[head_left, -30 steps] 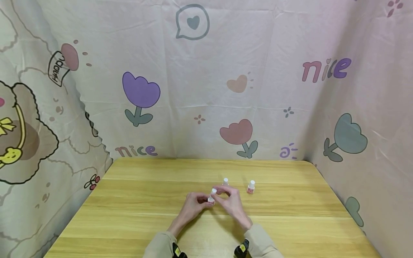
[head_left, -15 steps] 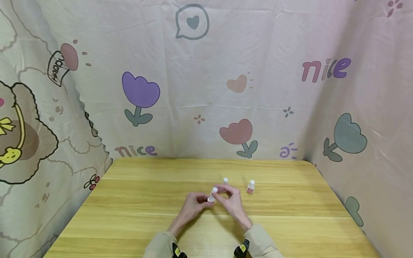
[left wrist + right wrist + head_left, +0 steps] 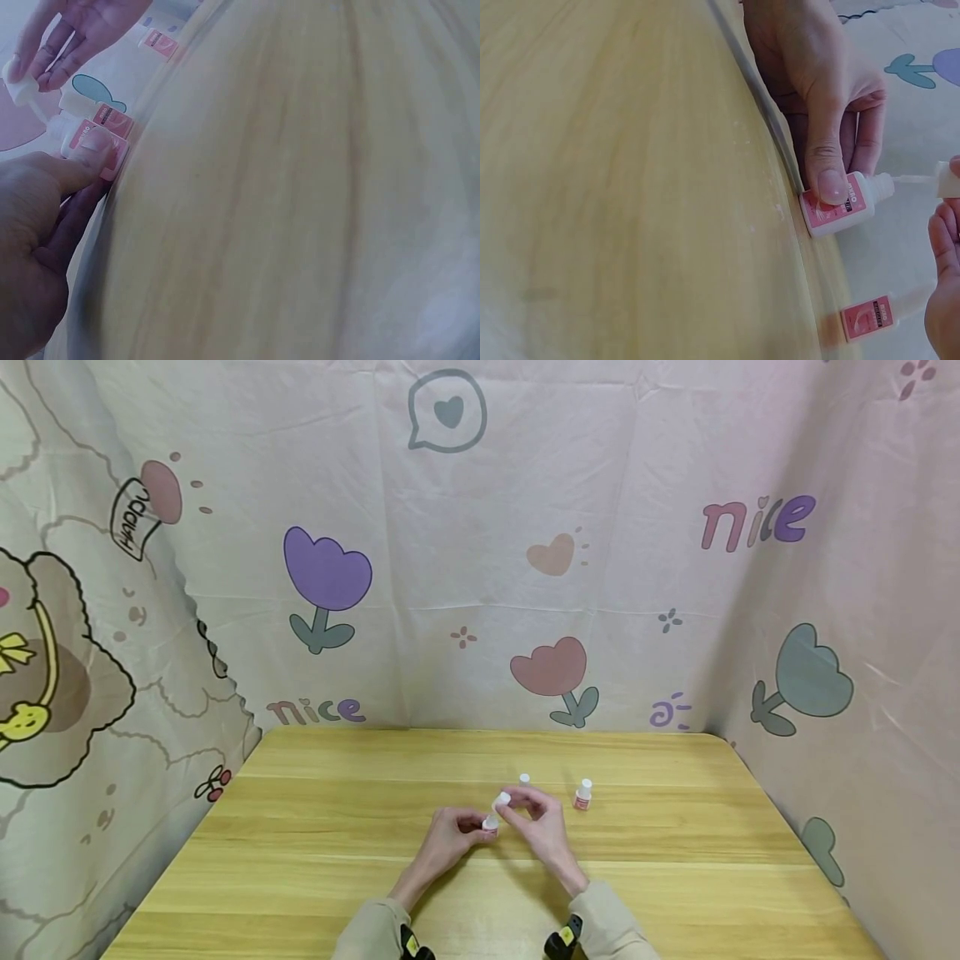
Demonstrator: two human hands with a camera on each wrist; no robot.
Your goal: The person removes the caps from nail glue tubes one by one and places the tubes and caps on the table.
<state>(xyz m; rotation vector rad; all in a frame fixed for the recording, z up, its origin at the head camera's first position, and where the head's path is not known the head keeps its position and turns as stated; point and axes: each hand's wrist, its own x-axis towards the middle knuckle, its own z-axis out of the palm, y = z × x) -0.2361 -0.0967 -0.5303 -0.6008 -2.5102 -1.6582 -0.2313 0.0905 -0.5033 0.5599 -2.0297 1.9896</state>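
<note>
My left hand (image 3: 452,837) holds a small white glue bottle (image 3: 864,204) with a pink label, upright on the table, its thumb across the label. Thumb and fingers of my right hand (image 3: 543,828) pinch the white brush cap (image 3: 502,800), tilted just above the bottle. In the right wrist view a thin pale applicator brush (image 3: 915,179) runs from the cap to the bottle's neck, its tip at the opening. The left wrist view shows this same cap (image 3: 21,88) off the bottle.
Two more capped bottles of this kind stand farther back: one bottle (image 3: 583,795) to the right, another bottle (image 3: 524,779) partly hidden behind my right hand. The wooden table (image 3: 337,793) ends at a printed cloth backdrop (image 3: 465,568).
My right hand has lifted the brush cap slightly up and to the right, away from the bottle, and the cap tilts more. The left hand and its bottle stay almost in place.
</note>
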